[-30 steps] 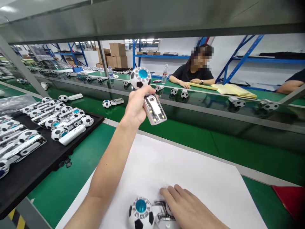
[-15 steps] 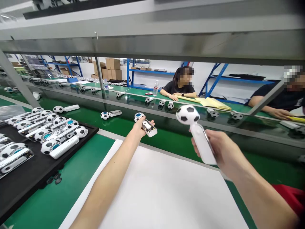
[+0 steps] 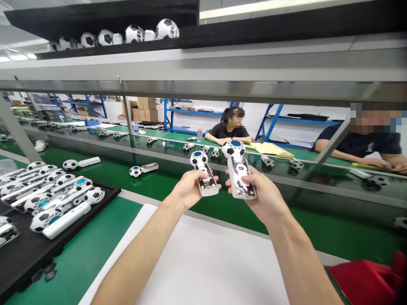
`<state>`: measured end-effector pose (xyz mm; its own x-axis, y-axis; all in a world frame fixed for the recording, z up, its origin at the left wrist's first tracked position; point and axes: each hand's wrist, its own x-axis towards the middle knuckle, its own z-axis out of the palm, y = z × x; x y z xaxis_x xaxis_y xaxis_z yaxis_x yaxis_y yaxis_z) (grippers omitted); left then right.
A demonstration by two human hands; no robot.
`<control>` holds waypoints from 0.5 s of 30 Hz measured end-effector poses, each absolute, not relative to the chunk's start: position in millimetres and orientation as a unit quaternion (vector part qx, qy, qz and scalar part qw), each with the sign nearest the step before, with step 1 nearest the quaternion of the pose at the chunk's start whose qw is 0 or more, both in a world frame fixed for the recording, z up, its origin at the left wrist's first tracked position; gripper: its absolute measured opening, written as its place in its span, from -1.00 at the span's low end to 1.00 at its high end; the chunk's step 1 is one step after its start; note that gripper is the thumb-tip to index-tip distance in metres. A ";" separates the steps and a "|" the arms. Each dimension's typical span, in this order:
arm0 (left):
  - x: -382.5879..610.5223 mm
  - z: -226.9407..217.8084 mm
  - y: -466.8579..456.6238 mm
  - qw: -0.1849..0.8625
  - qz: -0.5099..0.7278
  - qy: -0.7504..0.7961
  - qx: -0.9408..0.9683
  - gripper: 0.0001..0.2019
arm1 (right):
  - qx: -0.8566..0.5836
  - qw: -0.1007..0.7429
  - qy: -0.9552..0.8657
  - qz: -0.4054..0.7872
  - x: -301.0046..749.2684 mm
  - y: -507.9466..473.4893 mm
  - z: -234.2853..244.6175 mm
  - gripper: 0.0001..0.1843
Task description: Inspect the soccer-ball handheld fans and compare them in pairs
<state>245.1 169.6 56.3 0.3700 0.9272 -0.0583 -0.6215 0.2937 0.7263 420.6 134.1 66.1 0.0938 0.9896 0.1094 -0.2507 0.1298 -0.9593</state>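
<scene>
My left hand is closed round the handle of a football-headed handheld device; its transparent side shows parts inside, and a blue disc marks the ball. A second device of the same kind is gripped in my right hand, its clear face and blue disc turned toward me. Both are held up side by side, heads upward, above the far edge of a white sheet. Each thumb lies on the front of its handle. My other fingers are partly hidden behind the devices.
At the left, a black tray bears several similar devices. More lie along the green conveyor. A shelf with football-shaped pieces crosses overhead. Two people sit across the line. Something red is at the lower right.
My right hand has moved left and turned its device, so the clear face now shows instead of the white back. The left device is raised slightly beside it. The view has tilted upward.
</scene>
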 end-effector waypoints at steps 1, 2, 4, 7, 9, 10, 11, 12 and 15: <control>244.2 59.8 164.6 0.753 0.506 0.237 0.348 -0.83 | -0.426 0.608 -0.453 0.494 420.5 132.4 66.9 -0.49; 243.3 62.1 160.9 0.738 0.507 0.230 0.381 -0.74 | -0.428 0.608 -0.467 0.479 419.8 130.7 67.7 -0.42; 242.8 63.3 156.8 0.708 0.514 0.212 0.435 -0.56 | -0.417 0.610 -0.506 0.446 417.4 127.5 68.0 -0.29; 245.6 61.1 154.8 0.634 0.558 0.186 0.502 -0.35 | -0.398 0.616 -0.573 0.366 413.9 124.2 64.2 -0.15; 247.9 60.4 153.0 0.562 0.605 0.191 0.531 -0.28 | -0.397 0.621 -0.609 0.294 412.9 123.1 60.1 -0.12; 248.2 60.5 151.7 0.525 0.629 0.200 0.538 -0.27 | -0.397 0.622 -0.625 0.256 413.0 122.9 58.0 -0.12; 247.8 60.6 150.5 0.491 0.647 0.212 0.544 -0.28 | -0.398 0.621 -0.639 0.219 413.5 122.9 55.9 -0.13; 246.5 60.3 149.8 0.460 0.657 0.226 0.553 -0.31 | -0.404 0.616 -0.651 0.184 414.4 123.2 53.9 -0.13; 239.9 55.0 152.8 0.352 0.658 0.262 0.612 -0.39 | -0.437 0.585 -0.675 0.106 418.8 125.6 47.8 -0.12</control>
<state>239.9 152.8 55.0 -0.0034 0.7842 0.6205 -0.1435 -0.6145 0.7758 418.8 125.6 47.8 0.0666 0.7140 0.6970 0.4655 0.5956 -0.6546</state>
